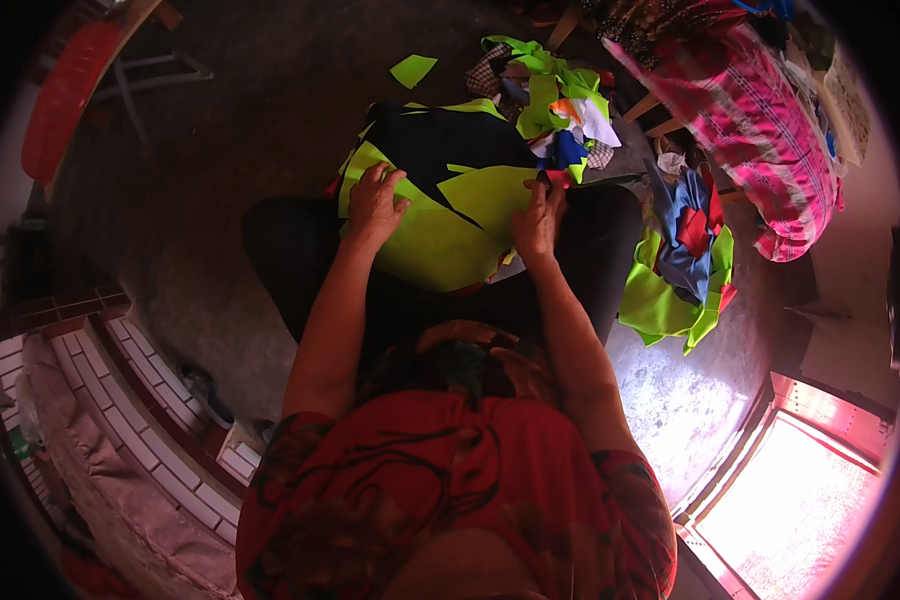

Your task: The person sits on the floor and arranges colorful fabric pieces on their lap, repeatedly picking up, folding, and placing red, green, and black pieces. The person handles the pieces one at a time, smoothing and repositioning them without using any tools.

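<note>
Smoothing well means even pressure: the left hand (375, 205) lies with fingers spread flat on the lime-green fabric (430, 235) across the lap, while the right hand (538, 222) pinches its far edge with fingers bunched. Beyond the fingertips sits a scrap pile (555, 110); right of them, more cloth (682, 265) on the concrete floor (220, 200).

Stack of fabric pieces (440, 225) sits on the person's lap, left hand (373, 205) flat on its left side, right hand (538, 222) on its right edge. Scrap pile (550, 100) on the floor (250, 120) just beyond the stack. Second fabric heap (682, 262) on the floor right of the lap. Bundle (770, 140) further right, behind that heap. Single scrap (412, 70) lies apart, left of the scrap pile.
</note>
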`<state>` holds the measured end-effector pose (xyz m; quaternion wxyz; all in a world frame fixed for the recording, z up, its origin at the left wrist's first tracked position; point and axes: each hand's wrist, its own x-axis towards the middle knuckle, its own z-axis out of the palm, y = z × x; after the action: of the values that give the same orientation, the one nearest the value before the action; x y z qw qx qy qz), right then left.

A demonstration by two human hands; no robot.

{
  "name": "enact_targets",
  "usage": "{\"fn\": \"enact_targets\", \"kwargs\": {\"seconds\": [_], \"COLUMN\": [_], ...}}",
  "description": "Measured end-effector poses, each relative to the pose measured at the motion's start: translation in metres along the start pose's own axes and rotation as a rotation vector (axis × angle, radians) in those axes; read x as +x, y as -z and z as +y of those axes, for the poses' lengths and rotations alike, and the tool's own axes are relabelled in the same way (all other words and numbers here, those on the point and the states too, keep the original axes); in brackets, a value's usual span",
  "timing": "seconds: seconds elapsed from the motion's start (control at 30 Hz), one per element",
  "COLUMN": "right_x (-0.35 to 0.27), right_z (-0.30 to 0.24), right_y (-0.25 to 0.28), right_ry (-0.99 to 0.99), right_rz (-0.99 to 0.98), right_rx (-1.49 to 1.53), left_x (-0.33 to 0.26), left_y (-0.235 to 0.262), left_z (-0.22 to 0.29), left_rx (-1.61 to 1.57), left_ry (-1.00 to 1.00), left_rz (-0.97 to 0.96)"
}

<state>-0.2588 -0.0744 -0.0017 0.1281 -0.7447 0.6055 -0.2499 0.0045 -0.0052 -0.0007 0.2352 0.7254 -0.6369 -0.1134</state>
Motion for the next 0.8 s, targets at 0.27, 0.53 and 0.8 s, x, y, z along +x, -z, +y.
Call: {"fn": "enact_targets", "kwargs": {"seconds": [0.27,0.53,0.8], "right_x": [-0.025,-0.028,-0.013], "right_z": [-0.028,-0.024,-0.039], "right_y": [-0.014,-0.025,0.026], "right_ry": [0.306,0.352,0.275], "right_rz": [-0.277,-0.275,-0.324], "right_rx": [-0.061,-0.153,0.113], "left_x": [-0.002,0.000,0.000], "left_y": [-0.004,-0.002,0.001], "left_z": [-0.009,-0.009,-0.001], "left_rx": [-0.017,0.011,0.014], "left_ry": [-0.052,-0.052,-0.030], "left_rz": [0.050,0.030,-0.023]}}
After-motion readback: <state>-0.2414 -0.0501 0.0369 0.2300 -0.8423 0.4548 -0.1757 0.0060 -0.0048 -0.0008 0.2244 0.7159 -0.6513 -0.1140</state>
